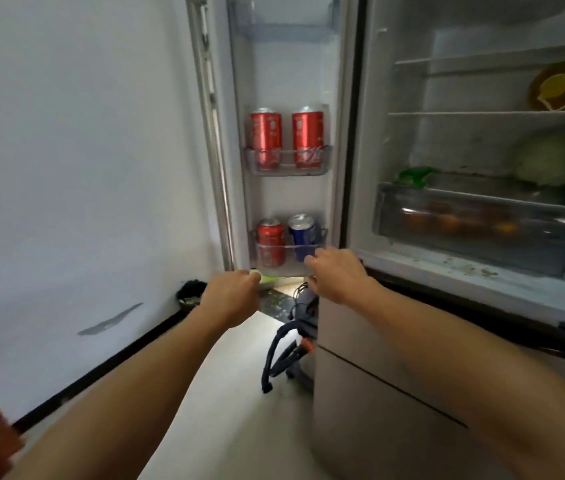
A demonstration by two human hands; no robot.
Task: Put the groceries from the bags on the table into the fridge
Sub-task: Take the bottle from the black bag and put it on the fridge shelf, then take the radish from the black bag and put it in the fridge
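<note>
We see both bare forearms stretched forward and slightly inward toward the open fridge door, the hands low at its bottom edge. The left hand is turned back-up with its fingers curled under into a loose fist; something pale green and white shows just past the knuckles, but we cannot tell what it is or whether the hand grips it. The right hand is also back-up, its fingers bent downward at the front rail of the lowest door shelf — whether they touch the rail or hold anything we cannot tell.

Just above and between the hands, that lowest shelf holds a red can and, beside it nearer the right hand, a blue can, both upright. Higher up, well above both hands, the middle door shelf carries two taller red cans side by side.

To the right of the right hand the fridge stands open — a pale cabbage and a green item sit over a clear drawer with blurred orange things inside, and a yellow package rests on the shelf above. Below the hands, dark cables lie on the floor beside the fridge's lower front.
</note>
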